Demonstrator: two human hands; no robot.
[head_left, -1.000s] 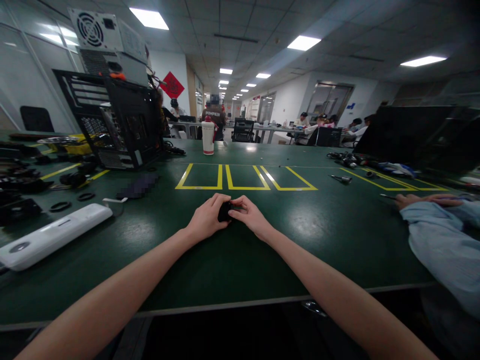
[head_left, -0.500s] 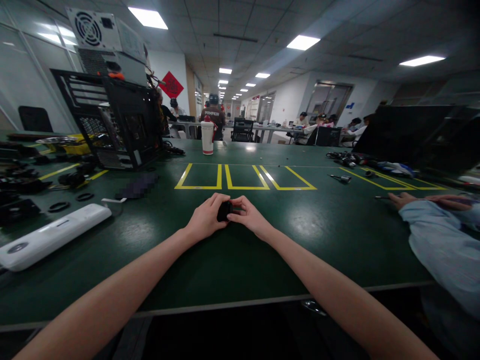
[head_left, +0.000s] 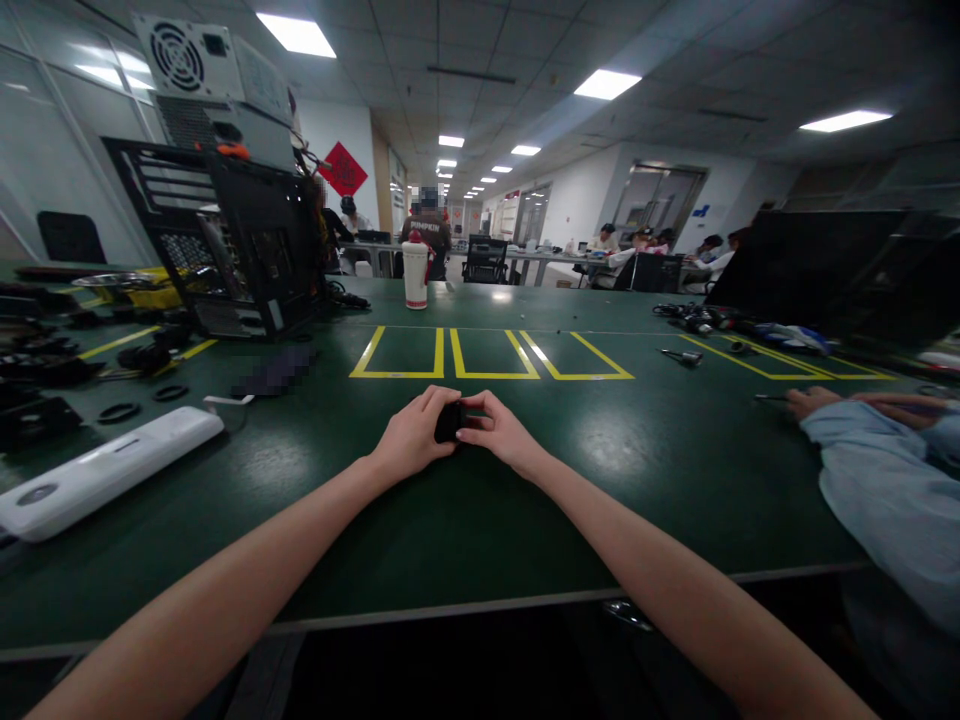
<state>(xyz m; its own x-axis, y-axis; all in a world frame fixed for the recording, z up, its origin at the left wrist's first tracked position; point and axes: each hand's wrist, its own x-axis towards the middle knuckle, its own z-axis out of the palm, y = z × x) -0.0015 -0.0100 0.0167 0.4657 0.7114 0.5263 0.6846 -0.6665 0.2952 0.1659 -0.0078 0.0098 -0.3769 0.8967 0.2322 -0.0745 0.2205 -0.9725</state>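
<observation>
A small black object (head_left: 448, 422) sits between my two hands over the middle of the green table (head_left: 480, 530); its kind is too dark and too covered to make out. My left hand (head_left: 415, 425) is closed around its left side, thumb below and fingers above. From the right, my right hand (head_left: 501, 432) pinches its right edge between thumb and fingertips. Fingers hide much of the object. Both forearms reach in from the lower corners of the view.
To the left are a white power strip (head_left: 112, 470), black rings (head_left: 118, 412) and a black computer case (head_left: 240, 240) with a power supply (head_left: 214, 60) on top. Yellow tape outlines (head_left: 491, 376) and a white cup (head_left: 415, 275) lie ahead. A co-worker's sleeve (head_left: 885, 470) is at right.
My hands and the black object stay almost in place. The co-worker's hand at the right has shifted slightly to the right.
</observation>
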